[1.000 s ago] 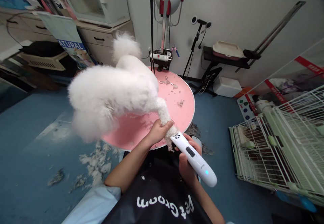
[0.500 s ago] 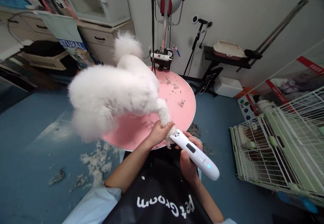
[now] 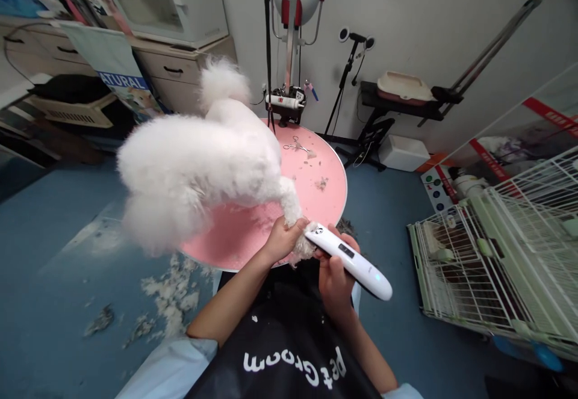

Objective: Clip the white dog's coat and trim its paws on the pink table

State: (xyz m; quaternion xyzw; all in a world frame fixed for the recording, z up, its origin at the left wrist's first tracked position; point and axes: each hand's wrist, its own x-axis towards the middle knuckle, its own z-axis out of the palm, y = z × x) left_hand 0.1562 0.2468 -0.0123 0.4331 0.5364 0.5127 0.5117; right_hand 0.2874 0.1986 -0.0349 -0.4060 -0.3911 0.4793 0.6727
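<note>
A fluffy white dog (image 3: 198, 164) stands on a round pink grooming table (image 3: 325, 191), its rear toward me. My left hand (image 3: 280, 238) is closed around the dog's hind paw (image 3: 301, 239), pulled back over the table's near edge. My right hand (image 3: 336, 269) grips a white electric clipper (image 3: 350, 260), whose head touches the paw's fur beside my left thumb. A black apron covers my chest below.
Scissors (image 3: 295, 145) and fur clumps lie on the far side of the table. A grooming arm post (image 3: 291, 32) rises behind it. Cut fur (image 3: 169, 293) litters the blue floor at left. A wire cage (image 3: 497, 260) stands at right, cabinets at back left.
The clipper has tilted flatter and its head has slid up along the paw toward my left thumb. My left hand keeps its hold on the paw.
</note>
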